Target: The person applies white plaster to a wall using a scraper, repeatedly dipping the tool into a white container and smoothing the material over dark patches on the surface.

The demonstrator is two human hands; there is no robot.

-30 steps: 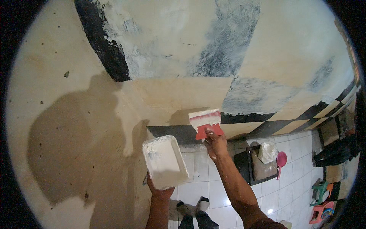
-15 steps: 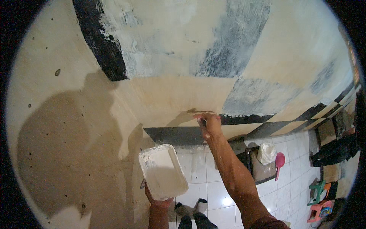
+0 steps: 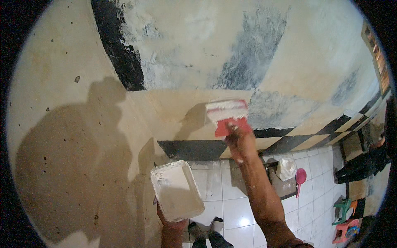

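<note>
Both grips are full: the right hand (image 3: 242, 142) clasps a red scraper (image 3: 232, 124), the left hand (image 3: 173, 223) a white tray (image 3: 185, 214). A low, even scraper angle should suit the wall (image 3: 322, 78).

Dark trousers (image 3: 216, 240) — pale, dark-toed footwear (image 3: 216, 226).

The scraper (image 3: 222, 127) looks plastic, the tray (image 3: 198, 189) rough-rimmed, the wall (image 3: 316, 74) matt, the tiles (image 3: 233, 206) glossy.
</note>
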